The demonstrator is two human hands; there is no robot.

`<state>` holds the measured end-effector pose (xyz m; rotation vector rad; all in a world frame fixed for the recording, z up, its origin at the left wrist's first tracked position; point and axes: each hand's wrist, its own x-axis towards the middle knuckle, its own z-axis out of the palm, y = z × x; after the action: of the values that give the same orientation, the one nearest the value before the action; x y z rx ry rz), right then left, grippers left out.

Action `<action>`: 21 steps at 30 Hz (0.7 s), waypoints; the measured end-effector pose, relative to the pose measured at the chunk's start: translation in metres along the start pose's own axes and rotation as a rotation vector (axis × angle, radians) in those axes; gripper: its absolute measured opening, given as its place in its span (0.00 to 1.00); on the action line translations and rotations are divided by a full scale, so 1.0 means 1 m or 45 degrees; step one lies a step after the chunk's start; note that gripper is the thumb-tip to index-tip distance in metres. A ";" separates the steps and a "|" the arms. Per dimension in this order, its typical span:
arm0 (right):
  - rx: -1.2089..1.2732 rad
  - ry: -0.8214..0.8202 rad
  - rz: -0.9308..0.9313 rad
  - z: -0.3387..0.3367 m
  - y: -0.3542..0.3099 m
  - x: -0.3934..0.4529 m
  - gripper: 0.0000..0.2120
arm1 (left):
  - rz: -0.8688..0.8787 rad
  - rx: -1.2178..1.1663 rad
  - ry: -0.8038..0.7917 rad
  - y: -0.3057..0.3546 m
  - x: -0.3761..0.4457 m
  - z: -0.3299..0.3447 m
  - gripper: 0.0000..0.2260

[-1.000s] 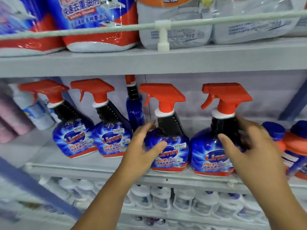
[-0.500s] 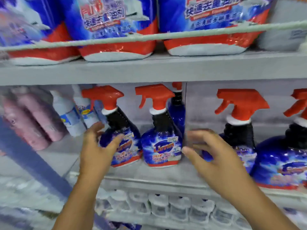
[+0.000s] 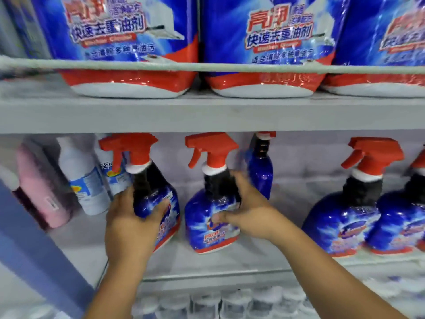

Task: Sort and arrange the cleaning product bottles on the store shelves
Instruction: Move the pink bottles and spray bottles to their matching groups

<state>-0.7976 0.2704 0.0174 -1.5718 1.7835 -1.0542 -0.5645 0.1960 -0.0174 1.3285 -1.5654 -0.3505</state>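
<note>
Left hand (image 3: 128, 226) wraps the spray bottle (image 3: 158, 203) at seven o'clock on the middle shelf (image 3: 264, 256); right hand (image 3: 248, 212) grips its neighbour (image 3: 207, 226) just beside, both upright.

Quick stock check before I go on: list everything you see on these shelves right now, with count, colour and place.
Refill pouches: three, blue with red and white bases, upper shelf behind a rail.
Spray bottles: four in the front row, blue with red triggers, middle shelf; two at left, two at right, the last cut off by the picture edge.
Rear spray bottle: one, dark blue, behind the front row.
White bottles: two, white with pale blue labels, far left, leaning.
Pink bottle: one, far left.
Bottom-shelf bottles: blurred, count unclear.
Left hand: grips the leftmost spray bottle.
Right hand: grips the second spray bottle.
</note>
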 end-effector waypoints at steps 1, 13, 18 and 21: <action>-0.004 -0.011 0.000 0.005 -0.005 0.003 0.42 | 0.021 0.035 0.015 -0.003 0.004 0.000 0.30; 0.173 0.782 0.276 -0.080 0.015 0.056 0.20 | 0.104 -0.341 -0.357 0.046 -0.026 0.019 0.26; -0.035 0.483 0.238 -0.079 0.011 0.093 0.12 | 0.067 -0.299 -0.576 0.053 -0.019 0.040 0.20; -0.135 0.466 0.231 -0.082 0.014 0.087 0.13 | 0.020 -0.278 -0.586 0.051 -0.018 0.039 0.17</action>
<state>-0.8868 0.2024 0.0598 -1.3045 2.2113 -1.2352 -0.6270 0.2152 -0.0060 1.1130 -1.8488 -0.8396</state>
